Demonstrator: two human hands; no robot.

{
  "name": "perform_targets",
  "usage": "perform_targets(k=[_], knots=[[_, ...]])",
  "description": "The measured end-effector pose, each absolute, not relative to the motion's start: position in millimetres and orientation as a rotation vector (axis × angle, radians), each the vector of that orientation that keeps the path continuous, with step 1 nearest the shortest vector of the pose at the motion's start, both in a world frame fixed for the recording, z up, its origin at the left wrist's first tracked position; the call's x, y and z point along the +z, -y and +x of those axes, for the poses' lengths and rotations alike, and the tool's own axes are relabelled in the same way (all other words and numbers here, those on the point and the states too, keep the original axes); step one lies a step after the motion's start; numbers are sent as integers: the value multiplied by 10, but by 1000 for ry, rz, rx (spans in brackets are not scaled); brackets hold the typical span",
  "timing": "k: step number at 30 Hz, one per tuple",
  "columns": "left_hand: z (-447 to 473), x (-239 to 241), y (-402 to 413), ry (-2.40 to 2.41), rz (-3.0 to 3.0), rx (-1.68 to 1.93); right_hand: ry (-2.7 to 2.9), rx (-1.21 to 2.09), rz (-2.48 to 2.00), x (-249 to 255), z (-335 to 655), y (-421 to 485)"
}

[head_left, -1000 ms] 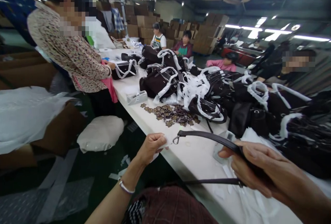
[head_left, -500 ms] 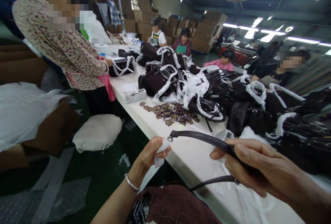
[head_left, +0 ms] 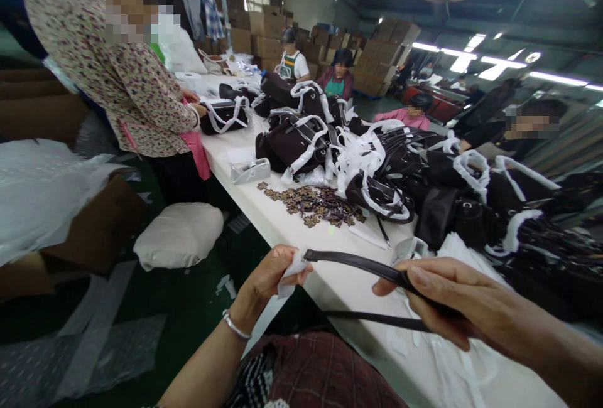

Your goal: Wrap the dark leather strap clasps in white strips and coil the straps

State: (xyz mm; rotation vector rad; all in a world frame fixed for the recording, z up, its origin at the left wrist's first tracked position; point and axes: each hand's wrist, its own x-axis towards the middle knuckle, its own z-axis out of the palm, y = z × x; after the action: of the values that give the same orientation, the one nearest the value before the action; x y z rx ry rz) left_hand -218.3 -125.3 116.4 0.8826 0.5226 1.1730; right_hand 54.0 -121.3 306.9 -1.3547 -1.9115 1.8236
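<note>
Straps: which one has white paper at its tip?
The upper strap; its tip meets the paper in the left hand. The lower strap has none.

I read the strap (head_left: 358,263) in the right hand (head_left: 452,298) as dark leather or something like it, smooth with a faint sheen. The scrap (head_left: 289,270) pinched in the left hand (head_left: 271,273) is thin, white and matt, paper or foam. The table (head_left: 348,292) looks white, smooth and matt. Near its left edge, the tags (head_left: 311,201) look like dull brassy metal. The bags (head_left: 292,141) are black, softly glossy, with handles in white matt wrap.
</note>
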Motion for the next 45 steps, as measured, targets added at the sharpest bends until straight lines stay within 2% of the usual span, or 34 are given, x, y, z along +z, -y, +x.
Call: perform_targets(k=[6,9,13,17,21,28,35,45], knots=[[-2397,1392,1192,-613,1261,848,2462,1636,-1443,3275,536,1012],[-2357,1409,1161,-637,1265,741,2680,1465,-1494,3341,432,982],[-2204,1425,1131,-605,1184,647,2888,1408,-1460,3370,225,967],[-2054,1523,1133,-609,1139,618,3069,1158,-1442,3298,86,891],[-1918,1620,1184,-734,1207,747,3179,973,-1370,3170,52,785],[-1804,1680,1230,-822,1352,914,2989,1366,-1304,3068,106,667],[-1735,1712,1225,-1070,1811,1186,2458,1890,-1528,3069,243,555],[-1762,1754,1069,-907,1816,1005,2467,1903,-1610,3024,363,485]])
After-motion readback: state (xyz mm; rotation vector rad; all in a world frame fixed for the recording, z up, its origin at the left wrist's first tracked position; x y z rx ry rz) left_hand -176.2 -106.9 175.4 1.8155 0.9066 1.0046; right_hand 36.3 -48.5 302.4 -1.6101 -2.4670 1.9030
